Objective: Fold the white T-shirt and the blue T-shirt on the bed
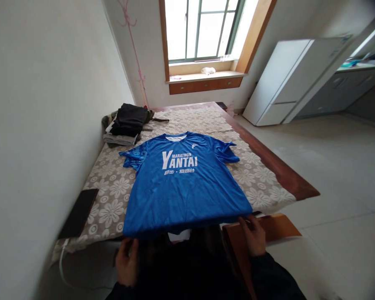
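Note:
A blue T-shirt (184, 187) with white lettering lies spread front side up on the table, its collar toward the window and its hem toward me. At the left corner of the hem, my left hand (127, 260) pinches the fabric between thumb and fingers. My right hand (253, 235) grips the opposite hem corner. Between the two hands the hem hangs at the table's near edge. Both sleeves lie out to the sides, a little crumpled.
A patterned cloth (112, 200) covers the table. Folded clothes (128, 123) are stacked at the far left against the wall. A dark flat case (79, 213) lies at the near left, a white cable (62, 262) below it. A wooden chair (275, 227) stands at the right.

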